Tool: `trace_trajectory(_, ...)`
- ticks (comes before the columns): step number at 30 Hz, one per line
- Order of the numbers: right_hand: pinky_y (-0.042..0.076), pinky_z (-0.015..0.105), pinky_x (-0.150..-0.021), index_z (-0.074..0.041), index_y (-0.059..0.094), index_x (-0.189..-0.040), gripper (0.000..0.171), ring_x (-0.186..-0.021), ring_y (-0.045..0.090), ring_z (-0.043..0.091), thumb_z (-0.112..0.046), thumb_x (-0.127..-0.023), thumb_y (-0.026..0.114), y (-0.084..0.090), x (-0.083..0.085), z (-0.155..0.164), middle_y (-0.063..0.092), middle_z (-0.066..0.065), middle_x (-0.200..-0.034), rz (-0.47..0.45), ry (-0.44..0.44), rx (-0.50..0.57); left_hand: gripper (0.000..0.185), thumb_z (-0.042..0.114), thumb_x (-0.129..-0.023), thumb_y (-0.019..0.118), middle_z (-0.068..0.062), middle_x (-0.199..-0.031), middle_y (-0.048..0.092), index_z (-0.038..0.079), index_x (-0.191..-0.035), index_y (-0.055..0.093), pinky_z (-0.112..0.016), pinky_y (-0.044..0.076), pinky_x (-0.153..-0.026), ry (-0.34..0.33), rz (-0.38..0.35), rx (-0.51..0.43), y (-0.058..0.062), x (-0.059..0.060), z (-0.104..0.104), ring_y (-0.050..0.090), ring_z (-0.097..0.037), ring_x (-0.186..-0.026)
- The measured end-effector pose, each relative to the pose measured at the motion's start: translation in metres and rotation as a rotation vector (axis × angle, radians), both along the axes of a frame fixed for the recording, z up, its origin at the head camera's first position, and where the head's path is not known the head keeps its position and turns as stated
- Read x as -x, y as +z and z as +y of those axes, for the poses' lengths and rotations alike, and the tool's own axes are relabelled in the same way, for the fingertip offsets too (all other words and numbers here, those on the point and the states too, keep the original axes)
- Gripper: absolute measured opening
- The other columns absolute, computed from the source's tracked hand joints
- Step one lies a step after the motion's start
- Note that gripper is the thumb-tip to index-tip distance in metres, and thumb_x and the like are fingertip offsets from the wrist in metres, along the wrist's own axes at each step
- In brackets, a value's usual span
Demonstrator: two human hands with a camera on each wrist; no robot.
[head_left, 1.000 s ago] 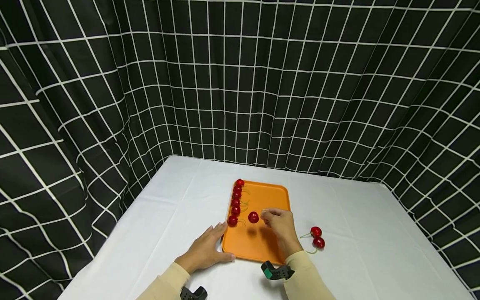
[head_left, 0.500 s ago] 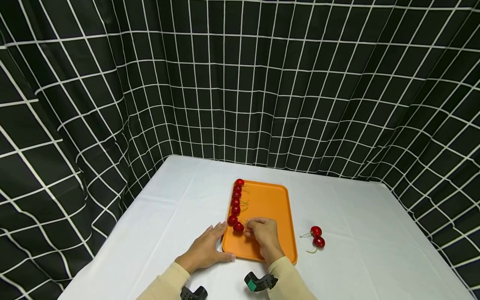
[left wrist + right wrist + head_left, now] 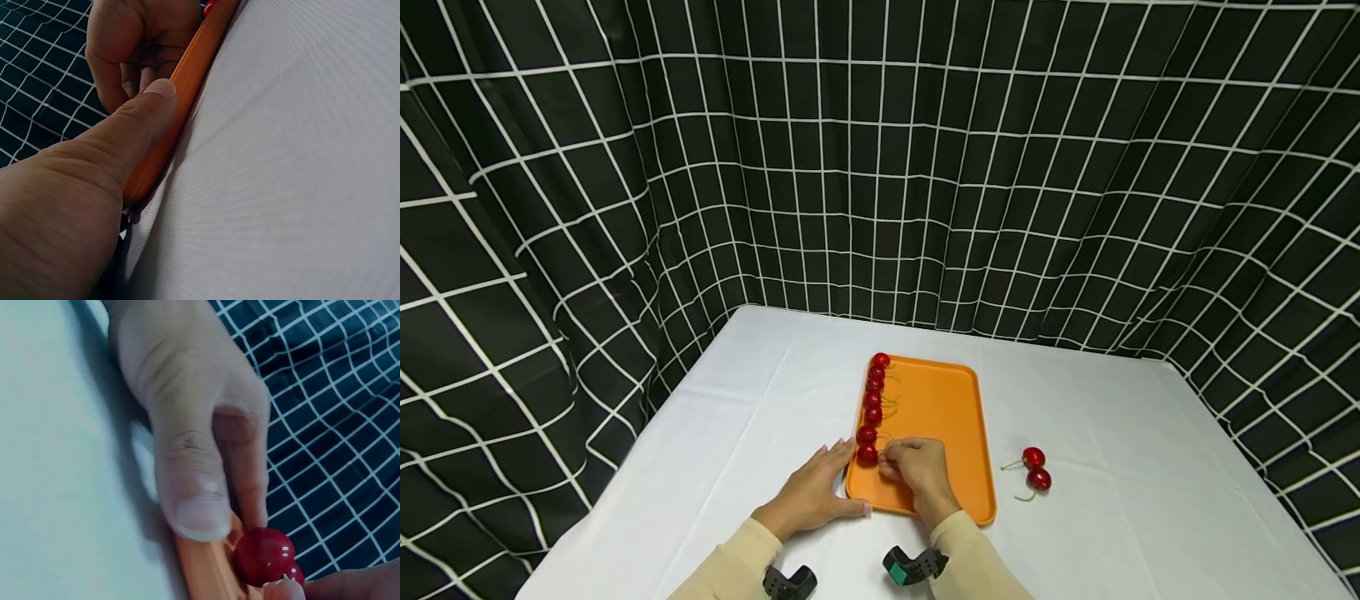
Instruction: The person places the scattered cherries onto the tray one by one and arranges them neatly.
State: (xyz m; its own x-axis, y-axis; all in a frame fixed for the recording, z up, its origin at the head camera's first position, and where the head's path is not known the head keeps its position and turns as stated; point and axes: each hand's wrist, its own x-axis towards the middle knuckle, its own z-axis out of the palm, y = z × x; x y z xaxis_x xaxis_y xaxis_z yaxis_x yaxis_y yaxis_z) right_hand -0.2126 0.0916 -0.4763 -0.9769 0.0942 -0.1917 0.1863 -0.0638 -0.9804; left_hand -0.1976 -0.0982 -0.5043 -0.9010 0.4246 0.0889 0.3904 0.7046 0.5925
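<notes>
An orange tray [image 3: 936,400] lies on the white-covered table. Down its left edge runs a row of red cherries [image 3: 873,400] with thin green stems pointing right. My right hand [image 3: 921,473] pinches the stem of the nearest cherry [image 3: 867,455], at the row's near end; in the right wrist view this cherry [image 3: 264,556] is right at my fingertips. Most of the stem is hidden by the fingers. My left hand [image 3: 811,496] spans the tray's near left corner, fingers extended along the left side, its thumb [image 3: 147,115] resting on the near rim.
Two more cherries [image 3: 1036,468] with stems lie on the white tablecloth [image 3: 1097,433], right of the tray. A black curtain with white grid lines [image 3: 895,167] surrounds the table at the back and sides. A black device [image 3: 913,567] is strapped to each wrist.
My right hand has brought the cherry left and nearer, from above the tray's middle down to the left edge, below the row. My left hand has stayed at the corner.
</notes>
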Motion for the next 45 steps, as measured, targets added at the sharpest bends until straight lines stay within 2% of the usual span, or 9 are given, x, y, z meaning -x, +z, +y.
trace_trajectory(10, 0.059, 0.029, -0.061, 0.014, 0.066, -0.098, 0.015, -0.062, 0.069, 0.020, 0.005, -0.088, 0.062, -0.001, 0.001, -0.006, 0.069, 0.016, -0.077, -0.043, -0.027, -0.032, 0.107, 0.065, -0.070, 0.074, -0.010, -0.153, 0.032, 0.004, -0.149, 0.034, -0.045, 0.018, -0.115, 0.016, -0.009, -0.001, 0.001, 0.001, 0.001, 0.026, -0.026, -0.141)
trace_trajectory(17, 0.059, 0.030, -0.061, 0.014, 0.065, -0.099, 0.015, -0.063, 0.069, 0.021, 0.006, -0.088, 0.062, -0.002, 0.002, -0.007, 0.068, 0.016, -0.077, -0.068, -0.059, 0.001, 0.111, 0.065, -0.069, 0.075, -0.017, -0.152, 0.032, 0.005, -0.152, 0.029, -0.050, 0.022, -0.113, 0.043, -0.041, -0.011, 0.001, 0.000, 0.002, 0.026, -0.035, -0.139)
trace_trajectory(21, 0.059, 0.030, -0.062, 0.014, 0.064, -0.102, 0.017, -0.066, 0.070, 0.023, 0.005, -0.087, 0.063, -0.001, 0.001, -0.009, 0.068, 0.017, -0.079, -0.085, -0.074, 0.021, 0.111, 0.064, -0.070, 0.075, -0.018, -0.152, 0.032, 0.005, -0.151, 0.030, -0.050, 0.022, -0.113, 0.044, -0.038, -0.012, 0.001, 0.000, 0.001, 0.026, -0.036, -0.139)
trace_trajectory(26, 0.059, 0.030, -0.063, 0.013, 0.064, -0.103, 0.019, -0.068, 0.070, 0.024, 0.004, -0.087, 0.063, -0.001, 0.001, -0.011, 0.068, 0.018, -0.081, -0.099, -0.069, 0.031, 0.111, 0.064, -0.070, 0.075, -0.018, -0.152, 0.032, 0.004, -0.151, 0.030, -0.050, 0.023, -0.113, 0.043, -0.043, -0.013, 0.001, -0.001, 0.001, 0.026, -0.036, -0.139)
trace_trajectory(30, 0.059, 0.030, -0.062, 0.013, 0.064, -0.103, 0.020, -0.066, 0.070, 0.023, -0.002, -0.089, 0.062, 0.000, 0.000, -0.008, 0.068, 0.018, -0.080, -0.090, -0.053, -0.003, 0.110, 0.064, -0.069, 0.075, -0.018, -0.152, 0.032, 0.005, -0.151, 0.030, -0.051, 0.023, -0.112, 0.045, -0.043, -0.009, 0.001, -0.001, 0.002, 0.026, -0.037, -0.139)
trace_trajectory(38, 0.059, 0.030, -0.060, 0.015, 0.063, -0.104, 0.028, -0.065, 0.070, 0.025, -0.009, -0.091, 0.059, 0.008, -0.004, 0.012, 0.068, 0.019, -0.079, -0.059, -0.052, -0.077, 0.110, 0.063, -0.069, 0.076, -0.017, -0.152, 0.032, 0.007, -0.152, 0.030, -0.052, 0.024, -0.112, 0.051, -0.045, -0.007, 0.001, -0.001, 0.003, 0.026, -0.039, -0.138)
trace_trajectory(45, 0.059, 0.032, -0.059, 0.017, 0.060, -0.111, 0.031, -0.063, 0.068, 0.025, -0.006, -0.090, 0.057, 0.027, -0.003, 0.053, 0.068, 0.020, -0.083, 0.015, -0.120, -0.074, 0.111, 0.063, -0.069, 0.076, -0.016, -0.152, 0.032, 0.006, -0.152, 0.029, -0.050, 0.022, -0.113, 0.042, -0.037, -0.014, 0.001, -0.001, 0.002, 0.025, -0.036, -0.140)
